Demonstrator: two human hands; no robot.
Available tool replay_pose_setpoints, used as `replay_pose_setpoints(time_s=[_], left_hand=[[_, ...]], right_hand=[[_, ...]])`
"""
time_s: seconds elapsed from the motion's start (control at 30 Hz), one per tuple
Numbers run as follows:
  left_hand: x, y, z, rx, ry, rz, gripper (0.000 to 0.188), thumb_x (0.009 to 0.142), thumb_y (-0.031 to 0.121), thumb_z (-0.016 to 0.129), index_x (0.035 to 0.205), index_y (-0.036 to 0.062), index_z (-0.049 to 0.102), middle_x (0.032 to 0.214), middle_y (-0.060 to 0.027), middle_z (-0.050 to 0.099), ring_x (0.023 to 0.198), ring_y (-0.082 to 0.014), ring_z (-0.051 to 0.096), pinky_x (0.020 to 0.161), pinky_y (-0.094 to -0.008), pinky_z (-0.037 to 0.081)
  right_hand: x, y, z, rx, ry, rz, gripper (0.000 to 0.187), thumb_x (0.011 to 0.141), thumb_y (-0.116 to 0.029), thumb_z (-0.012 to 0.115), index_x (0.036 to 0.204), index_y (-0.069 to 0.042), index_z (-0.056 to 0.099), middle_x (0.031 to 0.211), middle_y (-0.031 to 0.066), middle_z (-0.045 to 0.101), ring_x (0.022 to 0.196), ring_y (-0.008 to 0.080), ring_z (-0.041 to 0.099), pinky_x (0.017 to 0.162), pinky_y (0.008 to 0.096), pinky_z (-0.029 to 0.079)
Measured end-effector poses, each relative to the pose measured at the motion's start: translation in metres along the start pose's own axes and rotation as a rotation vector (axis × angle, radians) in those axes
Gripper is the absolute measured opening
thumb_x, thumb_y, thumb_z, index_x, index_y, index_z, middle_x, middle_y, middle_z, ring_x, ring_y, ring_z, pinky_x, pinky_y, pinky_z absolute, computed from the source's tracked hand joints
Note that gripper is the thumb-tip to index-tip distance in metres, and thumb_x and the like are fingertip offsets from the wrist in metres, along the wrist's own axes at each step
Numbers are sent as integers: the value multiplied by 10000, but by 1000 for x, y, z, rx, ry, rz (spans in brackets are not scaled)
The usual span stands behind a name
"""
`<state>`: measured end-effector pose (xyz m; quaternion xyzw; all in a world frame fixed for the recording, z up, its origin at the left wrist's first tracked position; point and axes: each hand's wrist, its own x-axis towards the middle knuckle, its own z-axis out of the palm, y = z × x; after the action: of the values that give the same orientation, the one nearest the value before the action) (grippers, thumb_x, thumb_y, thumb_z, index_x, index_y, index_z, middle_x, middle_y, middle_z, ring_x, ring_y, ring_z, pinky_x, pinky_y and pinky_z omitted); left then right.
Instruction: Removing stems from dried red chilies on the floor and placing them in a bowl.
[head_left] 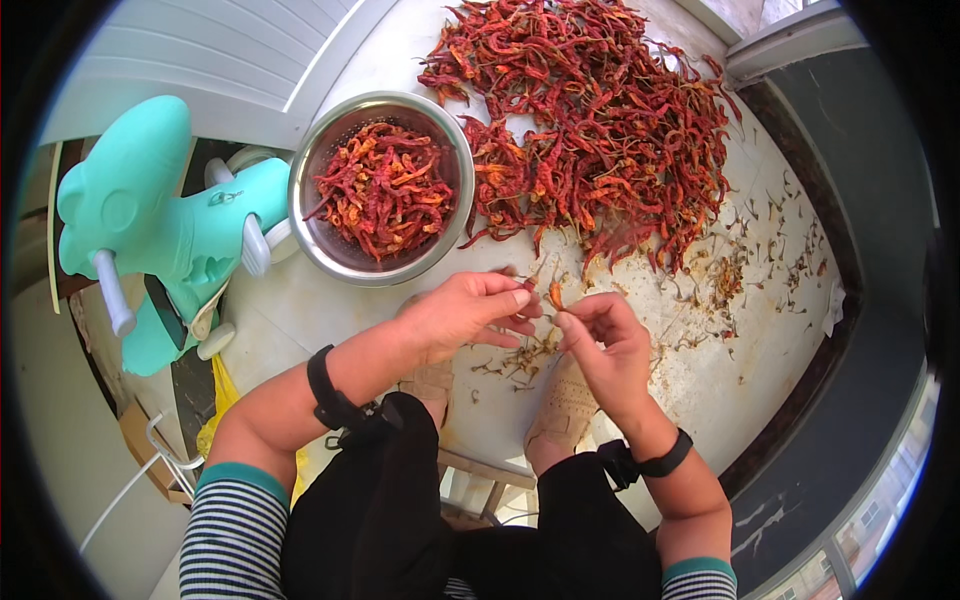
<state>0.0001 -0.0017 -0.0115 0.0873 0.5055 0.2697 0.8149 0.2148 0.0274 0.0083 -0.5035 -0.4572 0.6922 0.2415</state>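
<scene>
My left hand point(468, 312) pinches a small dark red bit of dried chili point(530, 285) with a thin stem by it. Close beside it, my right hand point(610, 350) grips a slim orange-red dried chili point(556, 296) between thumb and fingers. The fingertips of both hands almost meet above the pale floor. Beyond my left hand stands a steel colander point(312, 230) partly filled with dried red chilies point(385, 190). A broad heap of dried chilies point(600, 130) spreads over the floor ahead.
Loose stems point(790, 240) and seeds point(727, 280) litter the floor at right, with more stems point(525, 362) between my shoes point(562, 405). A turquoise ride-on toy point(180, 220) stands left of the colander. A yellow bag point(222, 400) lies below it. A dark wall point(840, 200) borders the right side.
</scene>
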Motion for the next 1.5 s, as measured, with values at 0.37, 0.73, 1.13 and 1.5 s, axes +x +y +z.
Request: replay_pose_setpoints(time_s=[0.37,0.73,1.13,1.5], left_hand=[[2,-11,3,-139,-114,39,286,959,232,635,1167,37,621,1053,-37,666,957,-138,652,900,-335,536],[1,-6,10,152,-20,102,309,925,188,679,1159,-6,622,984,-33,674,897,-92,605,845,-258,484],[1,-4,0,198,-25,156,309,932,201,669,1164,-3,649,966,5,667,878,-51,574,804,-231,470],[-5,-7,5,444,-49,230,273,968,187,609,1172,6,634,911,43,602,847,-40,523,783,-222,452]], right_hand=[[-2,-5,12,-445,-85,-368,186,844,-47,727,992,-34,616,845,43,608,719,121,598,634,246,494],[12,15,4,-59,12,-143,95,922,-90,676,979,-15,670,835,-26,602,758,59,560,706,218,471],[15,10,-9,478,-170,396,148,937,-218,650,896,-82,610,749,-39,549,671,58,499,608,218,391],[9,15,5,-25,-66,18,204,899,-126,706,1069,-23,659,943,13,573,761,70,513,709,220,460]])
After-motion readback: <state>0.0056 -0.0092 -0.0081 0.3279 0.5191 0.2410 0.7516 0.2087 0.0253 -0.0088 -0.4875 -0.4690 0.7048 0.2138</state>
